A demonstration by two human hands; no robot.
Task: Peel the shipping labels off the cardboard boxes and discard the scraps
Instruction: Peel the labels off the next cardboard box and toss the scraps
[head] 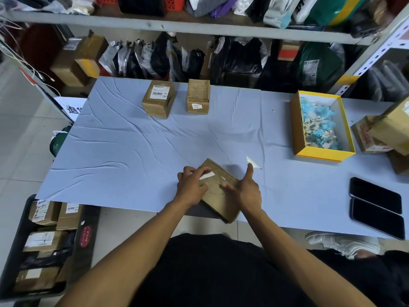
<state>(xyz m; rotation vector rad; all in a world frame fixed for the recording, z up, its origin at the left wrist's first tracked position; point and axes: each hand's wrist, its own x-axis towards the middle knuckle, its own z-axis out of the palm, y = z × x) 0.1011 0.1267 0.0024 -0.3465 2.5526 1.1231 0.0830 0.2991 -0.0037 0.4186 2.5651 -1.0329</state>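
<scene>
A brown cardboard box (221, 200) lies tilted at the table's near edge, between my hands. My left hand (191, 185) curls over its left side and pinches a white label strip (208, 175) lifted from the top. My right hand (245, 189) rests straight fingers on the box top, thumb raised. A small white scrap (253, 161) sits at that thumb's tip; I cannot tell whether it sticks to the thumb. At the back stand a box with a full shipping label (158, 98) and a box with a small sticker (198, 96).
An open yellow box (297, 129) holding several blue and white scraps stands at the right. Beyond it are stacked cardboard boxes (376, 134). Two black phones (376, 196) lie near the right front edge. A black crate (86, 235) of labelled parcels sits on the floor, left.
</scene>
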